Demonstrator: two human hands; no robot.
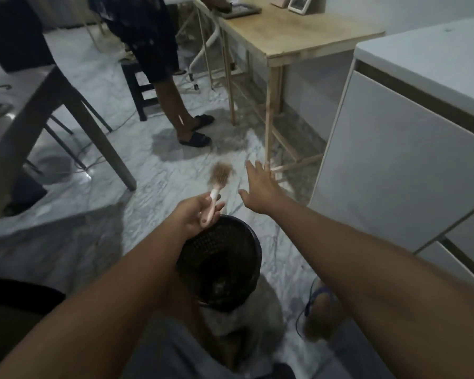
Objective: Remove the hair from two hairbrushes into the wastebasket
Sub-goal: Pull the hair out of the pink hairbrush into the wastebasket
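Pink hairbrush (215,187), its head matted with brown hair (222,170), is clamped by the handle in the left hand (195,217) above the black wastebasket's (253,239) far rim; the right hand (257,184) reaches beside it, fingers (251,166) apart and holding nothing.

A dim room with a white, grey-veined marble floor (159,170); a light wooden table (293,36) stands at the far side, picture frames (298,2) on it; white cabinets (411,149) line the right; a grey table (39,105) sits left; a small dark stool (141,88) lies between them.
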